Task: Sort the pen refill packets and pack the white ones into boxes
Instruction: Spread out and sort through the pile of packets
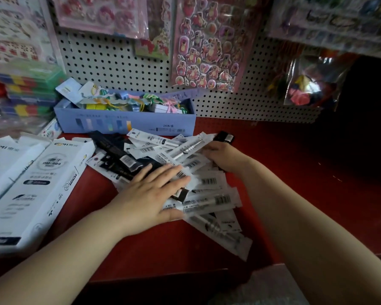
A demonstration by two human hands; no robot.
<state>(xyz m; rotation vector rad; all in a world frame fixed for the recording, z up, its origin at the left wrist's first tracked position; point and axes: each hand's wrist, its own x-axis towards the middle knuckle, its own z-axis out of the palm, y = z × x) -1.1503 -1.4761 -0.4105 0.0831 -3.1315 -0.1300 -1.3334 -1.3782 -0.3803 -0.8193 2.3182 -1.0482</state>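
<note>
Left hand [154, 191] flat on packets [209, 181], right hand [222, 156] at edge

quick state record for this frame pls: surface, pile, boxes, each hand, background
surface: red counter
pile: white packets mixed with black packets in one unsorted heap
boxes: two white boxes lying left of the heap; contents not visible
left: left hand flat on the heap, fingers straight
right: right hand at the heap's far right edge, fingers curled against packets; grip unclear
background: blue box of stationery, pegboard with sticker sheets
</note>
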